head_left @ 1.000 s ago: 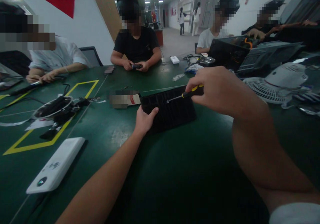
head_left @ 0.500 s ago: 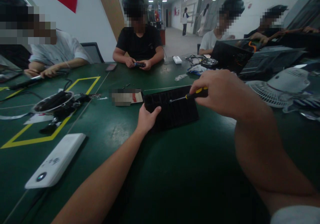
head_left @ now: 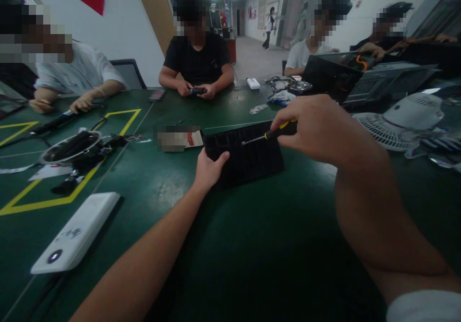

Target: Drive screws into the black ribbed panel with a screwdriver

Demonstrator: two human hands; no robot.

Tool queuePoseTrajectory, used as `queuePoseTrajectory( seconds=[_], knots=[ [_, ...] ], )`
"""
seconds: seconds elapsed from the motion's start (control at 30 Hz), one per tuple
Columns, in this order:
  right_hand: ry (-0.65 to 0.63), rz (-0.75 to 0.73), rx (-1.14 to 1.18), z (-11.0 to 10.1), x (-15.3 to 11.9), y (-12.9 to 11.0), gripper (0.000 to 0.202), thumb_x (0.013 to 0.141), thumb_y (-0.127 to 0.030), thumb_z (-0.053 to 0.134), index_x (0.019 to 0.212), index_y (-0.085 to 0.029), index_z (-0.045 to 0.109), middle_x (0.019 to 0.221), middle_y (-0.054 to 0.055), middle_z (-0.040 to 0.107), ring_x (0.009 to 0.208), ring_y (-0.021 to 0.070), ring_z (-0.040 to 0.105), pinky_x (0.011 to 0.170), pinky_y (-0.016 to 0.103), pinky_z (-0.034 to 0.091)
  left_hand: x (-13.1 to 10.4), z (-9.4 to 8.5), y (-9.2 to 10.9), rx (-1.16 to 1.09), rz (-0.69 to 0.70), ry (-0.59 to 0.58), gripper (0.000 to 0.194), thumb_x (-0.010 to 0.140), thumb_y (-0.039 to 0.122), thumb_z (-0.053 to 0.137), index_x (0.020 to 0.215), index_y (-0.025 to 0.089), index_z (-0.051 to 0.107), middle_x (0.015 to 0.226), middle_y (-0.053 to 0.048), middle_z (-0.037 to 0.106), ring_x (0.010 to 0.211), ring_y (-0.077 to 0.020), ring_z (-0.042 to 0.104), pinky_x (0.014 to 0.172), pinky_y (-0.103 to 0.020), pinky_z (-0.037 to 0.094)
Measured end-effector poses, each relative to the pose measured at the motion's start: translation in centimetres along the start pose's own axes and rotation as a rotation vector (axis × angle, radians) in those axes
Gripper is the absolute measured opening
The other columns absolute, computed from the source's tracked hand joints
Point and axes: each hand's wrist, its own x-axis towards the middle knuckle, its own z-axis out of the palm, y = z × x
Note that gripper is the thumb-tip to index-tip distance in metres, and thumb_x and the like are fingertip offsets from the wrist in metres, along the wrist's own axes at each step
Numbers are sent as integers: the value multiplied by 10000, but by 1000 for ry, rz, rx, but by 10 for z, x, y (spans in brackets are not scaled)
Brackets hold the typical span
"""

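My left hand [head_left: 210, 170] grips the left end of a black rectangular panel [head_left: 261, 163] with ridged sections, its thumb lying over the near face. My right hand [head_left: 313, 127] is closed around the black and yellow handle of a screwdriver [head_left: 256, 140]. The metal shaft points left, and its tip is over the middle of the panel. A small light spot shows at the tip; whether it touches the panel I cannot tell. Just beyond my left hand lies an opened cardboard box [head_left: 175, 139] with a red mark.
A white power bank-like device [head_left: 77, 233] with a cable lies at front left. Behind it are a round wire-rimmed item [head_left: 72, 147] and black parts. To the right stand a white fan [head_left: 403, 120] and a black computer case [head_left: 333, 77]. Several people sit around the green table [head_left: 252, 245].
The whole view has shifted slightly. My hands, the panel and the screwdriver keep nearly the same arrangement. At the left, a co-worker's hands have moved apart over a dark, long object.
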Motion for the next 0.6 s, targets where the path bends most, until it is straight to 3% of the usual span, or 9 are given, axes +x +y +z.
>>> queuePoseTrajectory(
  seconds=[0.43,0.6],
  knots=[
    [38,190,-1,5,2,0,187,862,-329,765,993,-299,895,958,90,832,991,384,772,829,497,581,0,-2,-1,44,5,2,418,825,269,889,1193,179,713,1254,-147,826,1207,-344,789,1154,-589,591],
    [54,185,38,6,2,2,159,850,-334,779,961,-298,888,903,88,812,972,382,765,802,480,566,0,-2,0,38,1,6,426,829,278,891,1202,177,712,1263,-150,825,1205,-343,790,1139,-586,601]
  ],
)
